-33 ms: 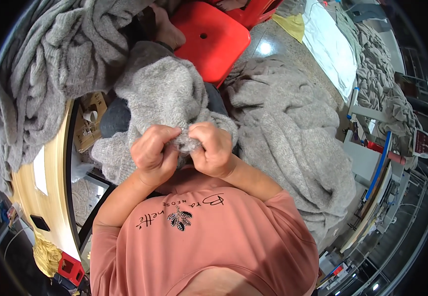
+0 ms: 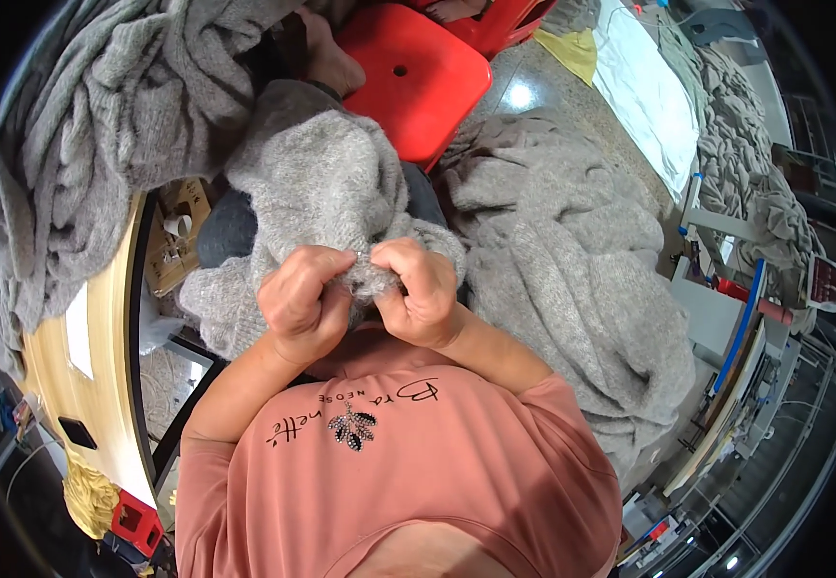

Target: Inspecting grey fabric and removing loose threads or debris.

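A light grey fuzzy knit garment [image 2: 317, 169] lies bunched over my lap. My left hand [image 2: 302, 299] is closed on its near edge, thumb and fingers pinched together. Close beside it, my right hand [image 2: 418, 294] pinches the same edge, its thumb turned inward. Between the two hands a short gathered stretch of the knit shows. Whether a small tool or a thread is also in my fingers is hidden.
To the right lies a large heap of grey knits [image 2: 562, 260]; more grey knitwear [image 2: 138, 106] is piled at the far left on a wooden table [image 2: 109, 318] bearing a phone [image 2: 78, 433]. A red stool [image 2: 418, 77] stands ahead, near another person's foot [image 2: 333, 63].
My right hand has shifted slightly and its index finger has changed angle on the knit edge. The left hand is nearly in place, still pinching the garment.
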### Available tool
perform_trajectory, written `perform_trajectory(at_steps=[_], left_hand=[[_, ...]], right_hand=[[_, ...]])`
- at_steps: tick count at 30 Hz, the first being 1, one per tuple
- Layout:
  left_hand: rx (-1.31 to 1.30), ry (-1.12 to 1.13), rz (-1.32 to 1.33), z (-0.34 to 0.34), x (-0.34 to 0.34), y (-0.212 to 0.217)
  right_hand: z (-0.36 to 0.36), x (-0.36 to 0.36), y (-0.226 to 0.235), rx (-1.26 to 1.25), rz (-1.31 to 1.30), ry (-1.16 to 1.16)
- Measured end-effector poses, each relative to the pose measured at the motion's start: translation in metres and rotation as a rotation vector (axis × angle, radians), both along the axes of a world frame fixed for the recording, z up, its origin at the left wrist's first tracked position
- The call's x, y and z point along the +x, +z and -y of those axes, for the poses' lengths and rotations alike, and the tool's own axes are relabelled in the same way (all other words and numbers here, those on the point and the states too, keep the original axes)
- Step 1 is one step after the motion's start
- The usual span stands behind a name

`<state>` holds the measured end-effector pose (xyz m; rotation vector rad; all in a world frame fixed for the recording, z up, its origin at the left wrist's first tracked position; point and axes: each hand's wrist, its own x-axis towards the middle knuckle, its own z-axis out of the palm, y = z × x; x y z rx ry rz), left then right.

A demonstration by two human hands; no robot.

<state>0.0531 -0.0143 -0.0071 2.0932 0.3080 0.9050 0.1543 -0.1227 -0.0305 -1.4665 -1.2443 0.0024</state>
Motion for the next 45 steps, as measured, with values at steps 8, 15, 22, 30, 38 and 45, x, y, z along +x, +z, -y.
perform_trajectory(at_steps=[8, 15, 22, 30, 38, 45], left_hand=[[0.235, 0.029, 0.085, 0.006, -0.003, 0.001], [0.148, -0.058, 0.118, 0.004, -0.006, -0.001], [0.079, -0.12, 0.066, 0.005, -0.006, 0.008], [0.217, -0.012, 0.083, 0.007, -0.007, 0.007], [0.255, 0.05, 0.089, 0.011, -0.009, 0.008], [0.229, 0.049, 0.077, 0.014, -0.013, 0.002]], right_hand=[[0.011, 0.012, 0.015, -0.217, -0.424, 0.248], [0.011, 0.011, 0.008, -0.181, -0.871, 0.395], [0.013, 0.017, 0.015, -0.255, -0.594, 0.367], [0.008, -0.001, 0.026, -0.103, -0.253, 0.146], [-0.002, -0.004, 0.029, -0.019, -0.091, 0.035], [-0.014, 0.0, 0.018, 0.049, 0.049, -0.021]])
